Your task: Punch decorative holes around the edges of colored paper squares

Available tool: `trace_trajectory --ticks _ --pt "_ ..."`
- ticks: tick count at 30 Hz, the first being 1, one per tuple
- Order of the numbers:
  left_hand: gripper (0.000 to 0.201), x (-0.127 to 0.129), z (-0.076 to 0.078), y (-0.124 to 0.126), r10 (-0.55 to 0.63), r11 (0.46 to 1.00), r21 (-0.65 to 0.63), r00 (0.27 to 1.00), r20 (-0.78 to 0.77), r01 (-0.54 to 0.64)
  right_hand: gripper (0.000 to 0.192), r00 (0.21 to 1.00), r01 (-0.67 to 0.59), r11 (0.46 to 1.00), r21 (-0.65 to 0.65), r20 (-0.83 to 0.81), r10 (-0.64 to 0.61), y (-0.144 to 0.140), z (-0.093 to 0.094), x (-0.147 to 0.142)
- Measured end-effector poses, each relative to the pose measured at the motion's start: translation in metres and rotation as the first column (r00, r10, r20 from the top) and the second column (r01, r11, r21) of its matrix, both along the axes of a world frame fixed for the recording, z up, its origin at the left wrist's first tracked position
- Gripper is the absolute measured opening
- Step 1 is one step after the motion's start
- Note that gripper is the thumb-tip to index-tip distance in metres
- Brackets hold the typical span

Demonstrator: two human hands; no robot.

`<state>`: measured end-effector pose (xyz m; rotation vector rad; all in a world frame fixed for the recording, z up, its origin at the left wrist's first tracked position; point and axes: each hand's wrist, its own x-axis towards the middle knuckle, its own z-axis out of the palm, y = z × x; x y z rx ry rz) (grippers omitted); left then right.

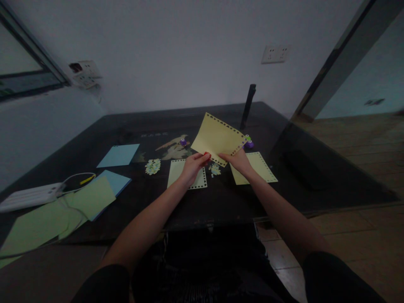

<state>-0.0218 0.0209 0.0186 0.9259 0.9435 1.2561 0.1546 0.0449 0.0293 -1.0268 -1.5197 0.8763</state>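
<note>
My right hand [239, 160] is closed on a yellow paper sheet [217, 136], holding it tilted above the table. Small holes run along its right and near edges. A small red hole punch [207, 156] is gripped in my left hand [193, 167], at the sheet's near edge. Beneath my left hand lies a pale sheet [174, 172] with punched edges. Another punched yellow sheet [257, 168] lies under my right wrist. Small paper cut-outs [215, 169] are heaped below the held sheet, and a second cut-out pile [153, 166] sits further left.
Purple punches [183, 142] and a green-and-purple pair [249, 142] stand beyond my hands. Blue paper [118, 155], green sheets [91, 197] and a white power strip [31, 197] with a cable lie left on the dark table [189, 214]. A black upright post [248, 106] rises behind.
</note>
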Motion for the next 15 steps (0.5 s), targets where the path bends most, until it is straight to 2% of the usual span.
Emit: trace_trajectory --ticks 15 --pt "0.025 0.004 -0.0008 -0.001 0.014 0.997 0.078 0.998 0.064 -0.019 0.063 0.999 0.008 1.0 0.027 0.031 -0.009 -0.0067 0.0098 -0.0014"
